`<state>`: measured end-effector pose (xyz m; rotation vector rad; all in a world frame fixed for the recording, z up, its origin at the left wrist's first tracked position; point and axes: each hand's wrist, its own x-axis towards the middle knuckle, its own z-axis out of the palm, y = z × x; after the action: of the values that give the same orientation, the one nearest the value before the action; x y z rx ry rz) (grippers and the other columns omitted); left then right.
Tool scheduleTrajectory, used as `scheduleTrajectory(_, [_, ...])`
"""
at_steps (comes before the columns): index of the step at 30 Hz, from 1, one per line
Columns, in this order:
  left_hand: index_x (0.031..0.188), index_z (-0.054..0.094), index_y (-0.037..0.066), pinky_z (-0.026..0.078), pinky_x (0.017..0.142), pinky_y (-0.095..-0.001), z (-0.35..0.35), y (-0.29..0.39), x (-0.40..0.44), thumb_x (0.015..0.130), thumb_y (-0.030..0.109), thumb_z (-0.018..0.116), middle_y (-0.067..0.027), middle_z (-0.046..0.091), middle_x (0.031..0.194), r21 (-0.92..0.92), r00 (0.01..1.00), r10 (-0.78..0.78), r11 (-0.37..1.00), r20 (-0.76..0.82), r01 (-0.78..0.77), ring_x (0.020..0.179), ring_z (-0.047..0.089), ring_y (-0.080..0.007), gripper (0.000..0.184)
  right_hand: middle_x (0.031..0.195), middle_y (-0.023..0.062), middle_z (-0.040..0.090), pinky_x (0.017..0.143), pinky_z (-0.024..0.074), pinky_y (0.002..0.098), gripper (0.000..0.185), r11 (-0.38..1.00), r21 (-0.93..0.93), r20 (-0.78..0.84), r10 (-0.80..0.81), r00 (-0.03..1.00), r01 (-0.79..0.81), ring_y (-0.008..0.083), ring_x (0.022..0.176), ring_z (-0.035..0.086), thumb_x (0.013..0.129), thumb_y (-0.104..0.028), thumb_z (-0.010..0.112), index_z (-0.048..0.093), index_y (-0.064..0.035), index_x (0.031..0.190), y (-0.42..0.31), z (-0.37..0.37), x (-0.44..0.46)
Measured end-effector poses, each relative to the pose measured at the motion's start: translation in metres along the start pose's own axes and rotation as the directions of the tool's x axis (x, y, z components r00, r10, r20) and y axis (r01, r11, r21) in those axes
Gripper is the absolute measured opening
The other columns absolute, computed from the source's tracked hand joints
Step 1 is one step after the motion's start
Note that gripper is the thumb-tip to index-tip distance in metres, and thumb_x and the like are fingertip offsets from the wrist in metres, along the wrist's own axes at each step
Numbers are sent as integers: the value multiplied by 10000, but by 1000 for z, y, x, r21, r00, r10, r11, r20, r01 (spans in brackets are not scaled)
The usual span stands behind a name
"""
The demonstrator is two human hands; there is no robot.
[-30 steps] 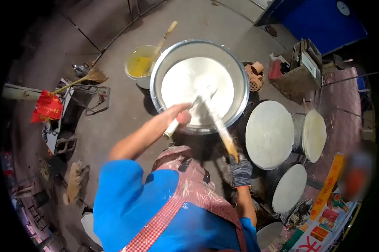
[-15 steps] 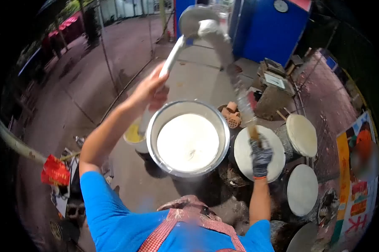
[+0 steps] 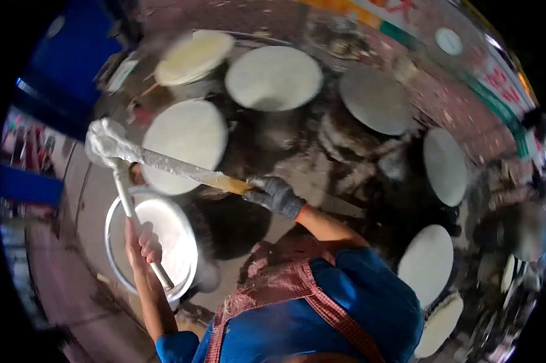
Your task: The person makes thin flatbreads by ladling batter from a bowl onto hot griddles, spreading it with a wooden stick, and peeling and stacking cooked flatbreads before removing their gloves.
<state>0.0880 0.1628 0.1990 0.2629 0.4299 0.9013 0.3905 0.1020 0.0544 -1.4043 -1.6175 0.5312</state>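
Observation:
My left hand [image 3: 143, 242] is closed around the white handle of a ladle [image 3: 124, 192], above the metal pot's rim [image 3: 111, 245]. Thick white batter [image 3: 107, 140] coats the raised ladle head. In my right hand [image 3: 276, 195], which wears a grey glove, is the wooden handle of a long flat spatula [image 3: 182, 169]. Its batter-smeared far end meets the ladle head. Beneath the spatula lies a round griddle covered in pale batter [image 3: 185, 139]. More white batter [image 3: 164, 224] shows inside the pot, partly hidden by my left hand and the ladle handle.
Round griddles curve around me: a pale-covered one [image 3: 274, 78], a bare grey one [image 3: 376, 100], and others to the right [image 3: 445, 166]. Pale flatbreads [image 3: 194, 57] lie on a stand at the back left. A printed banner [image 3: 497, 91] runs along the far right.
My view and body have turned right, bringing more griddles into sight. The pot now appears at lower left. Both hands still grip their tools, and the spatula stays at the ladle head.

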Motion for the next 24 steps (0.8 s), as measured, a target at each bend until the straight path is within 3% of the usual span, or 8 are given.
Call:
scheduleTrajectory(4, [1076, 419, -40, 316, 376, -199, 14, -109, 103, 885, 305, 351, 1, 356, 589, -387, 857, -512, 779, 61, 493, 452, 356, -84, 400, 847, 157, 584, 664, 438, 333, 425, 891, 198, 87, 399, 913, -409, 248, 768, 563, 803, -397, 516, 534, -33, 1022, 107, -73, -119])
scheduleTrajectory(6, [1032, 374, -81, 387, 408, -219, -2, -172, 160, 874, 210, 346, -40, 406, 613, -572, 722, -681, 546, 123, 612, 492, 417, -105, 333, 886, 165, 577, 661, 441, 343, 317, 655, -228, 169, 755, 633, -720, 279, 787, 561, 785, -279, 553, 533, -102, 1048, 91, -148, -162])
scheduleTrajectory(7, [1025, 365, -95, 395, 388, -229, 7, -211, 181, 877, 199, 334, -61, 405, 606, -592, 696, -690, 482, 198, 646, 469, 414, -114, 331, 871, 150, 585, 626, 452, 374, 319, 810, -464, -97, 357, 929, -359, 293, 743, 567, 766, -303, 565, 552, -115, 1024, 157, -146, -251])
scheduleTrajectory(8, [1181, 210, -153, 396, 387, -271, 13, -248, 204, 888, 194, 320, -78, 391, 597, -629, 671, -694, 403, 263, 664, 413, 379, -152, 468, 864, 138, 592, 626, 457, 379, 328, 685, -544, -121, 507, 853, -485, 297, 742, 569, 751, -297, 571, 557, -117, 1024, 151, -181, -273])
scheduleTrajectory(15, [1066, 432, 82, 290, 290, -212, 127, -403, 356, 887, 301, 366, -19, 336, 546, -79, 281, -931, 270, 234, 960, 379, 337, -100, 290, 909, 120, 599, 656, 463, 341, 269, 521, -59, -631, 642, 436, -852, 260, 784, 573, 779, -285, 491, 592, -89, 935, 108, -336, -272])
scheduleTrajectory(18, [940, 395, 193, 189, 272, -196, 196, -451, 405, 864, 309, 423, 10, 296, 513, 572, 599, -792, 438, -121, 694, 343, 249, -73, 142, 1098, 132, 521, 838, 420, 351, 376, 723, -90, -697, 446, 562, -685, 246, 932, 537, 778, -127, 464, 464, -3, 1132, 175, -355, -283])
scheduleTrajectory(21, [1064, 320, 205, 244, 291, -242, 198, -518, 468, 844, 245, 440, -24, 336, 520, 843, 733, -673, 335, -98, 420, 341, 282, -110, 254, 1098, 129, 522, 833, 429, 350, 331, 779, 618, -691, 602, 400, -105, 243, 924, 543, 800, -129, 438, 490, 9, 1096, 223, -344, -230])
scheduleTrajectory(24, [1246, 267, 213, 317, 291, -341, 151, -591, 534, 797, 190, 448, -84, 415, 554, 943, 814, -580, 268, -5, 197, 342, 381, -181, 484, 1056, 101, 558, 714, 436, 335, 249, 240, -286, -607, 704, 369, -928, 286, 907, 531, 767, -110, 496, 583, -61, 995, 235, -360, -159])
